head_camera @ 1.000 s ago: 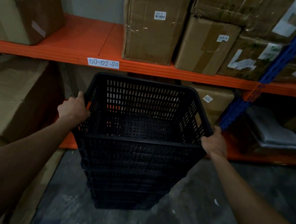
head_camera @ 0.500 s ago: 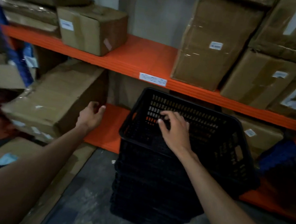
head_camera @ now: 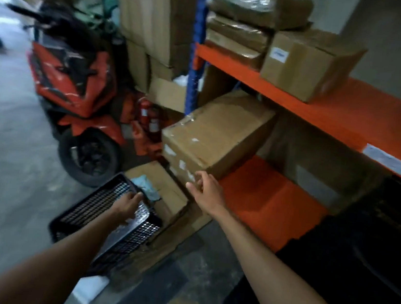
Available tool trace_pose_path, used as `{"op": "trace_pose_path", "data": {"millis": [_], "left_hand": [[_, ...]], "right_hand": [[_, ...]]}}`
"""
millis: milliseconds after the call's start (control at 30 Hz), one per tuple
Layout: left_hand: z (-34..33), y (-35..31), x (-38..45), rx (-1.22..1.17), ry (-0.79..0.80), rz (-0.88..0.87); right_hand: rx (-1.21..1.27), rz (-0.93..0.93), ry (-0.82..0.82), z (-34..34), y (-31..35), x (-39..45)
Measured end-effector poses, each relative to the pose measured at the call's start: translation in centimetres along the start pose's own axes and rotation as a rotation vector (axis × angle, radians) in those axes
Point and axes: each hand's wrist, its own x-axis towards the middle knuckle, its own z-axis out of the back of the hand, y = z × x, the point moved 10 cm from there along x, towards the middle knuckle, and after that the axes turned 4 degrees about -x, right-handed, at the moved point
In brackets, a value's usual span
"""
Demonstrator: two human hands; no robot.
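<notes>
A low black mesh basket point(head_camera: 87, 211) lies on the floor at lower left, with a shiny silver plastic package point(head_camera: 131, 227) inside it. My left hand point(head_camera: 126, 204) reaches into this basket, fingers stretched out over the upper end of the package; blur hides any grip. My right hand point(head_camera: 206, 188) hangs in the air with loosely curled fingers and holds nothing. It is just in front of the lower corner of a large cardboard box point(head_camera: 219, 134) on the bottom shelf. The stack of black baskets point(head_camera: 356, 274) stands dark at the right.
An orange shelf point(head_camera: 352, 113) carries more cardboard boxes point(head_camera: 308, 64). A red scooter point(head_camera: 76, 79) is parked at the left, with fire extinguishers point(head_camera: 148, 117) beside it. Flattened cardboard point(head_camera: 172, 201) and a blue cloth point(head_camera: 146, 188) lie next to the floor basket. Bare concrete floor point(head_camera: 3, 151) stretches left.
My view has swung left, away from the basket stack. My right hand left the stack's top basket and now hovers by the box. My left hand dropped into the basket on the floor.
</notes>
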Motion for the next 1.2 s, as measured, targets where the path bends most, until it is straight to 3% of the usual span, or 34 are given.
{"op": "trace_pose_path", "data": {"millis": [200, 400, 667, 967, 1100, 1200], "left_hand": [[7.4, 10.7, -0.1, -0.162, -0.082, 0.246], [10.0, 21.4, 1.3, -0.357, -0.122, 0.532], [10.5, 36.0, 10.0, -0.472, -0.184, 0.818], [10.6, 50.6, 22.1, -0.438, -0.345, 0.886], [10.6, 56.4, 25.6, -0.462, -0.498, 0.884], [8.9, 60.2, 26.7, -0.450, -0.530, 0.921]], "right_hand": [[0.067, -0.074, 0.357, -13.3, 3.0, 5.0], [0.039, -0.118, 0.548, -24.4, 2.5, 12.0], [0.096, -0.303, 0.739, -43.5, -3.0, 23.3], [0.001, -0.173, 0.564, -58.1, -11.1, 31.6], [-0.278, -0.102, 0.199, -58.4, -12.7, 31.6], [-0.370, -0.090, 0.081, -58.1, -13.3, 31.6]]}}
